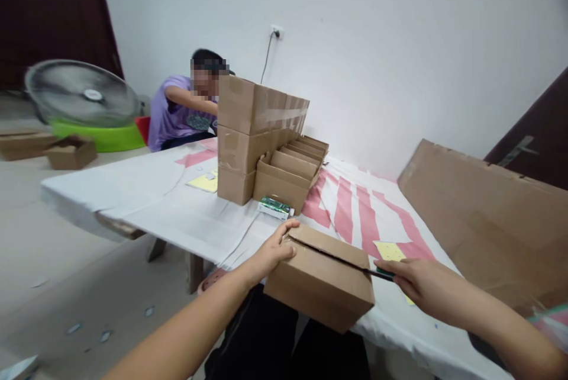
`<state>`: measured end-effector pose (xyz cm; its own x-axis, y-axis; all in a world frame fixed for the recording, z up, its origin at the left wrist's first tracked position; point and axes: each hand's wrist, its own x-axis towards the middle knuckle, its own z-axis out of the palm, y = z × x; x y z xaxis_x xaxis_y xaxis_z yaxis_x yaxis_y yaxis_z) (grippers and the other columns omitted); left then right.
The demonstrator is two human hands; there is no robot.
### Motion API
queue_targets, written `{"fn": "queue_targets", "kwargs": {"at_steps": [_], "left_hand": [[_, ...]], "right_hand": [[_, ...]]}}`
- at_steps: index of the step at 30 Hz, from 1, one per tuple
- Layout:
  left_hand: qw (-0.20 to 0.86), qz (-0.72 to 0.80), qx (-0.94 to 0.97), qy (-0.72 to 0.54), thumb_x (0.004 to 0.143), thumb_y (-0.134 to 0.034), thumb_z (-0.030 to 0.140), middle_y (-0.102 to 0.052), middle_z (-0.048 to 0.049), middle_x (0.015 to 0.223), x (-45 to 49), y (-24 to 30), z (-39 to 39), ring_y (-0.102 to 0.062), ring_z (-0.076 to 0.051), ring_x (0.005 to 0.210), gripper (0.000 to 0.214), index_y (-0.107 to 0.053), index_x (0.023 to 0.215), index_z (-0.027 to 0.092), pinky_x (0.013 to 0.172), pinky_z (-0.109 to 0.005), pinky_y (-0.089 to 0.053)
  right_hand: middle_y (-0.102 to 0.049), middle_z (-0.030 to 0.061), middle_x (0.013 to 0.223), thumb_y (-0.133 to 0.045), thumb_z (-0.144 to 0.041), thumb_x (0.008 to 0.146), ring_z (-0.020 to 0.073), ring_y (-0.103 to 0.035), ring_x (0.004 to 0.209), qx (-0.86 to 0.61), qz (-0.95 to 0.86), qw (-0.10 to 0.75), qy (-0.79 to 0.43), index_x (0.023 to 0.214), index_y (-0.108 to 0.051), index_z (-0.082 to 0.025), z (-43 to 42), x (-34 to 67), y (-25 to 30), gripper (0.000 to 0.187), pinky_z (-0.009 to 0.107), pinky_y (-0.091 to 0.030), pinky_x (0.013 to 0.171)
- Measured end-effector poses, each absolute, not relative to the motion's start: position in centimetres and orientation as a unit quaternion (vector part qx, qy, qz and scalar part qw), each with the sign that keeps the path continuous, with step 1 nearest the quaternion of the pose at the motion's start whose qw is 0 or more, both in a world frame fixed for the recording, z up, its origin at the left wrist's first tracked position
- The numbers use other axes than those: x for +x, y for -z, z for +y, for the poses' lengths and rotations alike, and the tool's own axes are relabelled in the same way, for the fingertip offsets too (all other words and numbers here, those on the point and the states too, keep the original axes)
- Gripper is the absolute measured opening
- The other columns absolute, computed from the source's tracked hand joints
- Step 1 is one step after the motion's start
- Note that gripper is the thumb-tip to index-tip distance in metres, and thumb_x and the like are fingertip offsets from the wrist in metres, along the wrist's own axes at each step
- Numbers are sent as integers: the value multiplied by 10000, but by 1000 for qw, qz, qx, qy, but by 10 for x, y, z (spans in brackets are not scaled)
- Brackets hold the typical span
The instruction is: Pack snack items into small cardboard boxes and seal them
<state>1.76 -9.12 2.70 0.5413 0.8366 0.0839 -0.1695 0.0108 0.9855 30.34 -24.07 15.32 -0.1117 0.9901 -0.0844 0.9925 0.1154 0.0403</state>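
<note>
A closed cardboard box (319,270) sits at the near edge of the table, a dark gap running between its top flaps. My left hand (277,253) grips its left end, thumb on top and fingers over the far corner. At the right end, my right hand (410,279) is closed around a thin dark blade-like tool (379,274). The tip of that tool meets the end of the gap; its exact kind is unclear. Just beyond the box lies a small green and white carton (275,208).
Stacked cardboard boxes (237,149) stand beyond, beside a row of open boxes (284,184). A person in purple (177,110) sits behind them. Yellow sheets (390,251) lie on the covered table (146,208). A large cardboard panel (483,220) leans at right; a fan (84,93) stands left.
</note>
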Motion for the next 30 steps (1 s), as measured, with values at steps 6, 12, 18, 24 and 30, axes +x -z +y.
{"fn": "queue_targets", "kwargs": {"at_steps": [6,12,18,24,30], "left_hand": [[621,238,591,-456,573,-617,232,-435,-80,1325,21,-14,-84,-390,-273,1254,733,-352,1257,226,1030,-374,-283],[620,233,591,-461,570,-623,257,-472,-84,1257,24,-5,-79,-421,-268,1218,691,-370,1211,204,1009,-376,-307],[632,230,595,-441,579,-614,269,-465,-85,1267,18,-19,-89,-428,-269,1205,685,-358,1211,201,1009,-380,-311],[633,237,590,-442,577,-603,237,-464,-80,1271,20,-20,-89,-453,-270,1167,687,-368,1221,204,983,-381,-335],[633,237,592,-439,583,-606,246,-497,-82,1216,19,-20,-90,-482,-260,1112,681,-377,1222,195,964,-385,-338]], "right_hand": [[-599,59,1283,-347,-414,901,256,-590,1114,734,673,-53,68,1319,-509,-266,-242,340,-107,472,359,-474,885],[-650,95,1084,-380,-319,870,252,-618,1016,719,692,-62,1,1244,-563,-228,-224,349,-17,426,370,-488,838],[-660,77,1002,-451,-244,827,251,-626,960,697,715,-63,5,1102,-642,-236,-208,356,12,334,387,-482,843],[-642,110,1066,-401,-395,914,266,-586,1030,679,666,-302,-71,1047,-607,-198,-200,341,-45,315,440,-471,886],[-666,79,908,-459,-253,908,205,-622,858,534,769,-336,-104,987,-583,-212,-220,269,-86,152,346,-502,769]]}}
